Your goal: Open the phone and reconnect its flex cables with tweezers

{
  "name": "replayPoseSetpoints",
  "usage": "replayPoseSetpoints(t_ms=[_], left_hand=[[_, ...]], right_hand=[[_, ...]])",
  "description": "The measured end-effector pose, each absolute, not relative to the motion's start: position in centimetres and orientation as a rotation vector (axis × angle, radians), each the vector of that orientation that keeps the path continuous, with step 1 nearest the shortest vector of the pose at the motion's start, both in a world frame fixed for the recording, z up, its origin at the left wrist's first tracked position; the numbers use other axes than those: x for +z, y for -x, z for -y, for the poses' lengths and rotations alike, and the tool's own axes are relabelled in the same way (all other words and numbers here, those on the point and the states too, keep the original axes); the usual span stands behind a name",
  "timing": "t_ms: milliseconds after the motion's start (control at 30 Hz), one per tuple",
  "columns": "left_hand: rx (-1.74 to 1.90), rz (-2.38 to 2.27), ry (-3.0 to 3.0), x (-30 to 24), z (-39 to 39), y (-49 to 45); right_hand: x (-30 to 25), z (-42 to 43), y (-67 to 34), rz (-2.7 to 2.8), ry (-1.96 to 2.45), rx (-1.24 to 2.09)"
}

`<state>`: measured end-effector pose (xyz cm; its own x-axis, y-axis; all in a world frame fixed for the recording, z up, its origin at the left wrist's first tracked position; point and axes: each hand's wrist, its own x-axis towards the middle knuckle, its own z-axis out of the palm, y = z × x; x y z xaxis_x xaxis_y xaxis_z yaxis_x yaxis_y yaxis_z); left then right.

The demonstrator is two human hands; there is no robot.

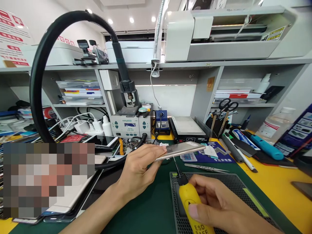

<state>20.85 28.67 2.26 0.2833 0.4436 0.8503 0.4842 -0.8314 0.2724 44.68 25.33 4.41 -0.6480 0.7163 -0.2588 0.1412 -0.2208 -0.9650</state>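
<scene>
From my end, I see the left hand (138,164) mid-frame, pinching one end of a thin silver phone (181,150) that sits tilted just right of centre; the right hand (220,204), lower right, is closed around a yellow bottle (191,203); the bottle's needle (175,164) points up at the phone's lower edge, though I cannot tell whether they touch; tweezers (202,167) lie near the top edge of a dark mat (240,191), lower right.

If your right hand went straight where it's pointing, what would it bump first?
Probably the slim silver device, met by the thin tip of the yellow ESD tool; they may already touch.
</scene>
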Motion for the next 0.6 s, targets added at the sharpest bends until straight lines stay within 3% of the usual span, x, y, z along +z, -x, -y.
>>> replayPoseSetpoints(t_ms=[600], left_hand=[[-1.643,0.93,2.482,2.3,-28.53,-20.92]], right_hand=[[4.59,-25.29,-44.9,1.616,1.045,1.923]])
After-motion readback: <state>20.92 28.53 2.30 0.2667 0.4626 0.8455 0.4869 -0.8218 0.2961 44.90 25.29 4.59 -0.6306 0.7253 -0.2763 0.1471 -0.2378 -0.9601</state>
